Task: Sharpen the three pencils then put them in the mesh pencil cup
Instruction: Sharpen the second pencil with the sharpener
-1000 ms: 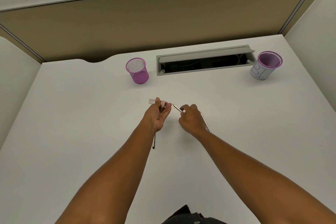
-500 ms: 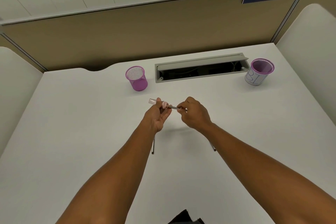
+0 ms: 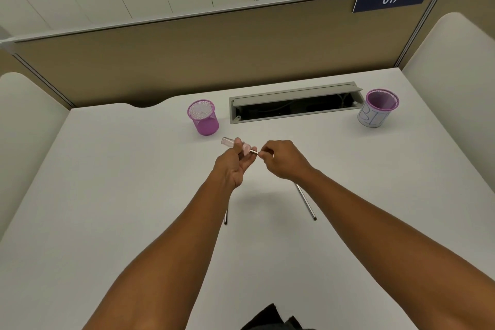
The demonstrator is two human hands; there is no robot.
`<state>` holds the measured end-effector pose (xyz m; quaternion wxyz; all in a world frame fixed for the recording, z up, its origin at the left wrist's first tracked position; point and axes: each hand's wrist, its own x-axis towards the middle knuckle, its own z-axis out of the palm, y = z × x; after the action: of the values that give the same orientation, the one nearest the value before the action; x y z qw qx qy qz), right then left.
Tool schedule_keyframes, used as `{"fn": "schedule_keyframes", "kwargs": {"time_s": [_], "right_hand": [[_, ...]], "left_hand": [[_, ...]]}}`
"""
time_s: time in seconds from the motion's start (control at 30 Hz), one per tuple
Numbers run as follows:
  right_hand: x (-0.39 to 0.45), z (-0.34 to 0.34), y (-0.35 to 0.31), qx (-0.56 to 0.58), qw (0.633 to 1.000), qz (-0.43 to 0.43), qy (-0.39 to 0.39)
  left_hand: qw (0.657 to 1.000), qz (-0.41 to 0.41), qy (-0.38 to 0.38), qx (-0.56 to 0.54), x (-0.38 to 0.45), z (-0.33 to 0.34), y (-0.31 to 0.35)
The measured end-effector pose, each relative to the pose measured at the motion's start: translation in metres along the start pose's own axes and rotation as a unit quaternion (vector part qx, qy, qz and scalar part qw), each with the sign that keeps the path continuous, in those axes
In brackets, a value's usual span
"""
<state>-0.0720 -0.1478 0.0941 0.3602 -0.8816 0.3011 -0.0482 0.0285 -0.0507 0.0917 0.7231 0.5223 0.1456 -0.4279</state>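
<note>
My left hand [image 3: 233,166] grips a small pink and clear sharpener [image 3: 238,145] above the middle of the white desk. My right hand [image 3: 282,159] holds a pencil [image 3: 255,152] whose tip is pushed into the sharpener; most of its shaft is hidden by the hand. A second pencil [image 3: 305,201] lies on the desk under my right wrist. The end of a third pencil [image 3: 225,218] shows beside my left forearm. The purple mesh pencil cup [image 3: 203,117] stands empty behind the hands, slightly left.
A second purple cup wrapped in written-on white paper [image 3: 377,108] stands at the back right. An open grey cable tray [image 3: 293,104] is set into the desk's far edge. Beige partitions wall in the back and both sides.
The pencil went from pointing at the sharpener to being inserted in it, and both hands rose slightly toward the cup. The camera tilted up.
</note>
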Motion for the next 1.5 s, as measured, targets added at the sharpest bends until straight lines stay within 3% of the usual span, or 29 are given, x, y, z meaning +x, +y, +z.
{"fn": "schedule_keyframes", "kwargs": {"time_s": [0.13,0.27,0.33,0.4,0.5,0.67,0.8,0.9,0.97,1.03,1.1,1.2,1.37,1.43,1.5], "right_hand": [[-0.016,-0.011,0.001,-0.124,0.989,-0.046,0.07],[-0.03,-0.009,0.005,-0.197,0.959,-0.112,0.172],[-0.036,-0.011,0.002,-0.215,0.951,-0.115,0.188],[-0.038,-0.016,-0.005,-0.189,0.969,-0.05,0.153],[-0.028,-0.026,-0.016,-0.104,0.99,0.091,0.036],[-0.035,-0.029,-0.017,-0.054,0.997,0.027,0.045],[-0.044,-0.03,-0.018,-0.158,0.978,-0.052,0.125],[-0.049,-0.033,-0.02,-0.241,0.963,-0.026,0.118],[-0.048,-0.039,-0.024,-0.182,0.979,0.046,0.074],[-0.044,-0.047,-0.029,-0.039,0.992,0.117,0.001],[-0.044,-0.052,-0.033,0.012,0.992,0.118,-0.039],[-0.053,-0.051,-0.031,-0.073,0.996,0.049,-0.011],[-0.066,-0.045,-0.029,-0.212,0.967,-0.055,0.128],[-0.071,-0.046,-0.033,-0.252,0.955,-0.06,0.142],[-0.07,-0.05,-0.039,-0.227,0.967,0.011,0.112]], "left_hand": [[1.0,0.012,0.003,-0.014,-0.004,0.003,0.007],[1.0,0.009,-0.012,-0.001,-0.015,0.01,0.01],[1.0,0.002,-0.019,0.004,-0.02,0.014,0.009],[1.0,-0.002,-0.022,0.008,-0.025,0.016,0.01],[1.0,-0.006,-0.022,0.003,-0.03,0.017,0.009],[1.0,0.002,-0.016,0.014,-0.035,0.017,0.012],[0.999,0.001,-0.013,0.029,-0.043,0.02,0.014],[0.999,-0.007,-0.026,0.027,-0.05,0.022,0.013],[0.999,-0.007,-0.034,0.027,-0.054,0.023,0.012],[0.999,-0.009,-0.031,0.026,-0.057,0.024,0.01],[0.999,-0.001,-0.022,0.031,-0.06,0.024,0.009],[0.999,0.005,-0.019,0.045,-0.063,0.024,0.011],[0.999,0.015,-0.005,0.045,-0.074,0.027,0.014],[0.999,0.012,-0.005,0.043,-0.079,0.028,0.013],[0.999,0.007,-0.011,0.036,-0.084,0.028,0.012]]}}
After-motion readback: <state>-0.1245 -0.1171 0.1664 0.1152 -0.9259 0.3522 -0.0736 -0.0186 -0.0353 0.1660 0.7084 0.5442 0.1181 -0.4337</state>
